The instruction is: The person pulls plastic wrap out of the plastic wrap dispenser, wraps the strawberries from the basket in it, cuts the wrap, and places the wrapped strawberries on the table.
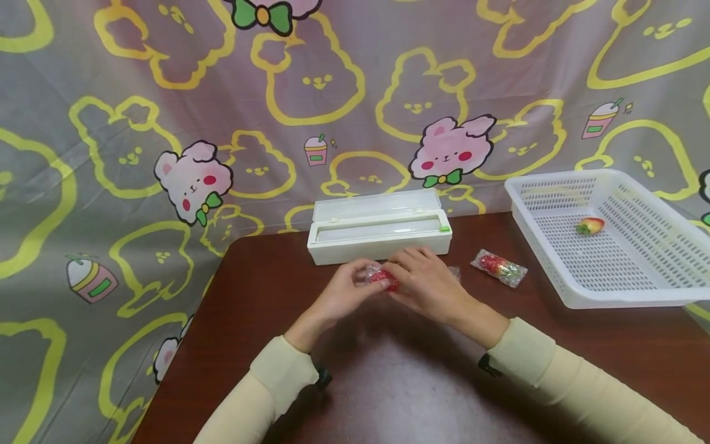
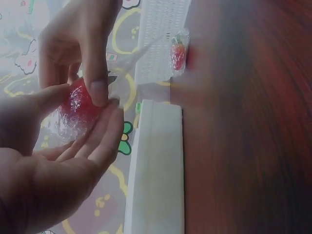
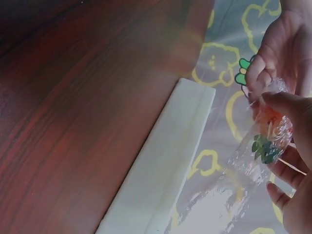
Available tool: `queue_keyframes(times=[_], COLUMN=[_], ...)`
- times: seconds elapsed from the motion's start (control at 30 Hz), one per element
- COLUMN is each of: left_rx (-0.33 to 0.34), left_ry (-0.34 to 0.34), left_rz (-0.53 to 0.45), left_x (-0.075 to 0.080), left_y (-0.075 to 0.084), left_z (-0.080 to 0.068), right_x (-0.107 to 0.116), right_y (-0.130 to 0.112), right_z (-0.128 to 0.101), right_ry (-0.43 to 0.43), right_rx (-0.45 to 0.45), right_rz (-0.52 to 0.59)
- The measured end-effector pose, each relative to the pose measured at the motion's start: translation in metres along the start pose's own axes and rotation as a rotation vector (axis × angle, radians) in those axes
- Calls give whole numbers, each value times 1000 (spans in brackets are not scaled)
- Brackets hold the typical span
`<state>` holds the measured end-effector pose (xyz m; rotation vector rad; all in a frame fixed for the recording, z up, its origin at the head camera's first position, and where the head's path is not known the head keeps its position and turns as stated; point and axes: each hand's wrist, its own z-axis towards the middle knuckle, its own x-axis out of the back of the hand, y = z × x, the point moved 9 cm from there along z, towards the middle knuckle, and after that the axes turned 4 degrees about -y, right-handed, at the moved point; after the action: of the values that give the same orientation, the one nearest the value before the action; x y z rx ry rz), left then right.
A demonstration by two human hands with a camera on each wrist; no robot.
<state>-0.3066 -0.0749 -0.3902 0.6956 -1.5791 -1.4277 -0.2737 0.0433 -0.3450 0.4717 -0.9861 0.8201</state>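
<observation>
A: Left side first, quick. What's the left hand (image 1: 346, 291) doing?

B: Fingers curled under a strawberry (image 1: 384, 279) that is partly wrapped in clear film (image 2: 63, 127), pinching it together with the right hand (image 1: 427, 285). It's held just above the tabletop (image 1: 388, 382), around the middle, in front of the white film dispenser box (image 1: 379, 234).

A: Right hand's grip?

B: Thumb and fingertips press on the same strawberry, film crinkled around it. The leafy green end shows in the right wrist view.

A: Further right?

B: An already wrapped strawberry (image 1: 499, 267) lies on the tabletop near the box's right end. Past it, at the right edge, a white perforated basket (image 1: 654, 271) holds one bare strawberry (image 1: 590, 226).
</observation>
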Motion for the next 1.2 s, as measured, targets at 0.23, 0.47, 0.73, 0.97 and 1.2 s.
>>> queue_keyframes(times=[0.23, 0.47, 0.73, 0.97, 1.2], left_rx=[-13, 26, 66, 56, 23], left_ry=[-90, -107, -64, 45, -6], left_rz=[-124, -159, -85, -7, -17], left_x=[-5, -3, -2, 11, 8], left_y=[-3, -10, -11, -13, -11], left_z=[-1, -2, 0, -1, 0], right_x=[-12, -12, -13, -4, -18], right_y=[12, 11, 11, 27, 39], right_z=[-4, -7, -6, -15, -21], right_ry=[-108, -105, -125, -155, -250], right_rx=[-78, -63, -64, -285, -369], right_rz=[46, 57, 93, 139, 436])
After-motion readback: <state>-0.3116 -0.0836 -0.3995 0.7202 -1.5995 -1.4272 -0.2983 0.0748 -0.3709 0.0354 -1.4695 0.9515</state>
